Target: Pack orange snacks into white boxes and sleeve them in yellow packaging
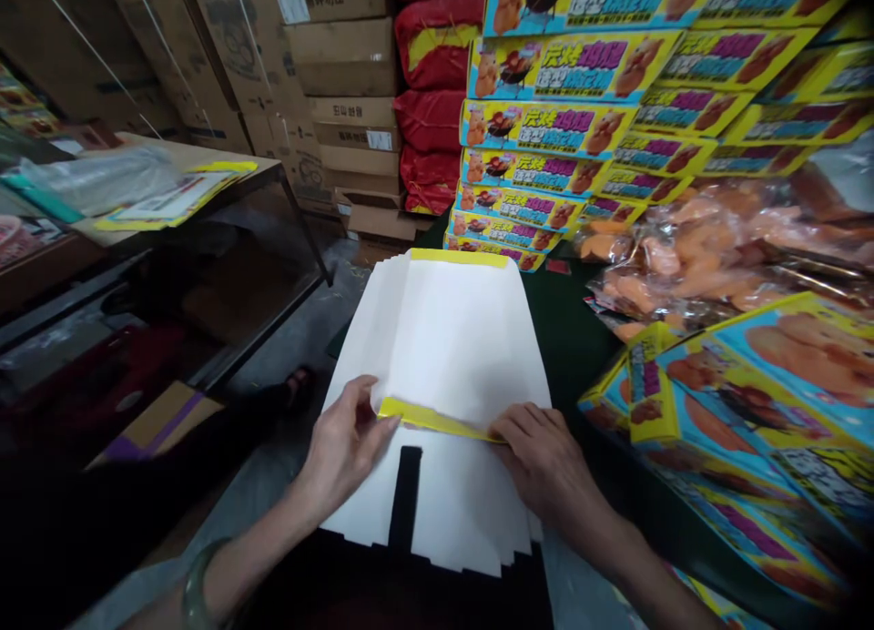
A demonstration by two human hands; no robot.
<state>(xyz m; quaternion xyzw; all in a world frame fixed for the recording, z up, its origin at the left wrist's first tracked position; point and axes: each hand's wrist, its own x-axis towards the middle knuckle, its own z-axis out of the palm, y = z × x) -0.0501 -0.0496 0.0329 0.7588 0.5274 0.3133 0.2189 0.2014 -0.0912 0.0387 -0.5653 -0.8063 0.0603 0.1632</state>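
Observation:
A stack of flat white cardboard sheets (451, 512) lies in front of me. On top is a white sheet (457, 330) with a yellow flap folded over at its far edge and a yellow strip (437, 418) along its near edge. My left hand (345, 439) pinches the left end of the near yellow strip between thumb and fingers. At the strip's right end, my right hand (539, 448) has its fingers curled over the edge, pressed on it. A black strip (406, 493) shows on the stack below the sheet.
Printed yellow and blue boxes (533, 127) are stacked behind, with more boxes (765, 384) at right. Bagged orange toys (710, 248) lie beyond those. A side table (266, 179) holds papers at left; brown cartons (348, 56) and red bundles (437, 56) stand behind.

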